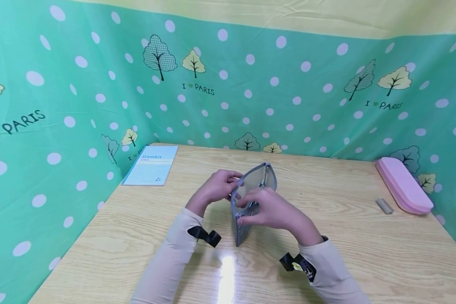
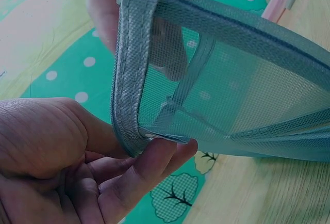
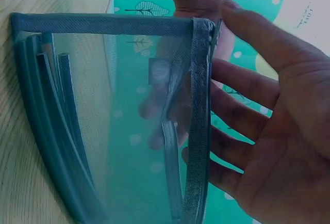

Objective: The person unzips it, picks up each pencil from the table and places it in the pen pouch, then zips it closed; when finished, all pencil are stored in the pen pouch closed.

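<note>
A grey-blue mesh zip pouch (image 1: 240, 236) stands upright on the table with its zipped side gaping. At its left, my left hand (image 1: 219, 186) pinches the rim; the left wrist view has thumb and fingers on a corner of the woven edge (image 2: 135, 53). My right hand (image 1: 272, 210) is at the mouth from the other side. In the right wrist view its fingers (image 3: 247, 108) stretch to the zip edge (image 3: 201, 105), tips partly hidden by it. The right thumb lies near the zip pull (image 3: 216, 33). Long slim dark strips (image 3: 51, 110) show in the mesh; their kind is unclear.
A blue-and-white notebook (image 1: 152, 166) marked Gambit lies at the back left of the wooden table (image 1: 327, 253). On the right are a pink pencil case (image 1: 404, 185) and a small grey block (image 1: 384, 206). A patterned green curtain (image 1: 220, 109) encloses the back and sides.
</note>
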`<state>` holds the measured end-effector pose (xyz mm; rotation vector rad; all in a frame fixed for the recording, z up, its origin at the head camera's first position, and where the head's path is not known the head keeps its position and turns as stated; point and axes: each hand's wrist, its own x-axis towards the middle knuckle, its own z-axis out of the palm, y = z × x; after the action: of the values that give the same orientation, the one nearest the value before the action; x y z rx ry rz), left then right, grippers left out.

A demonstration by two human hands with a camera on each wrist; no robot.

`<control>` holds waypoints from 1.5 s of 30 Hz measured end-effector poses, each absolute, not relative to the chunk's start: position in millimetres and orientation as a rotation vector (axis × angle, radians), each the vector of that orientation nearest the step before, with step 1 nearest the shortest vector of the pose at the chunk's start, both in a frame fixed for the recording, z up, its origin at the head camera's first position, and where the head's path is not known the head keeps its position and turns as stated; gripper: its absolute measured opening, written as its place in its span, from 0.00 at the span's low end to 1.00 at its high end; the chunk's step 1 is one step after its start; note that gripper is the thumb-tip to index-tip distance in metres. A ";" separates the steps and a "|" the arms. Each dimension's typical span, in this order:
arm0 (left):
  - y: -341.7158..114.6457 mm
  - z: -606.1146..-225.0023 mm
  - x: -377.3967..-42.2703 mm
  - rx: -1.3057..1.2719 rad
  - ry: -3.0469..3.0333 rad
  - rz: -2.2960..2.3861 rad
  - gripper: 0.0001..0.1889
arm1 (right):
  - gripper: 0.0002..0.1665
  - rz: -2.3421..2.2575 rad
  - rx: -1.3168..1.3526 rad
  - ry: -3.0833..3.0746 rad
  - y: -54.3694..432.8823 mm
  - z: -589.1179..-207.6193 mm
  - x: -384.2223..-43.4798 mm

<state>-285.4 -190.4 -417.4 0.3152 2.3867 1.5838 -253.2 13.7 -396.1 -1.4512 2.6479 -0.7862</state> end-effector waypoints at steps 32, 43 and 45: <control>-182.1 -419.9 -285.4 0.685 2.475 1.534 0.21 | 0.04 -1.303 -0.916 3.065 17.6 -414.6 -274.4; -175.4 -422.0 -284.1 0.642 2.574 1.500 0.14 | 0.10 -1.486 -0.615 2.939 19.0 -411.3 -275.2; -174.6 -421.9 -284.1 0.633 2.576 1.494 0.14 | 0.11 -1.500 -0.570 2.920 19.9 -409.8 -276.0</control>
<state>-284.1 -174.6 -421.9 0.6329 2.5759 1.4936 -276.0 19.9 -409.8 -0.5701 2.9200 -1.5000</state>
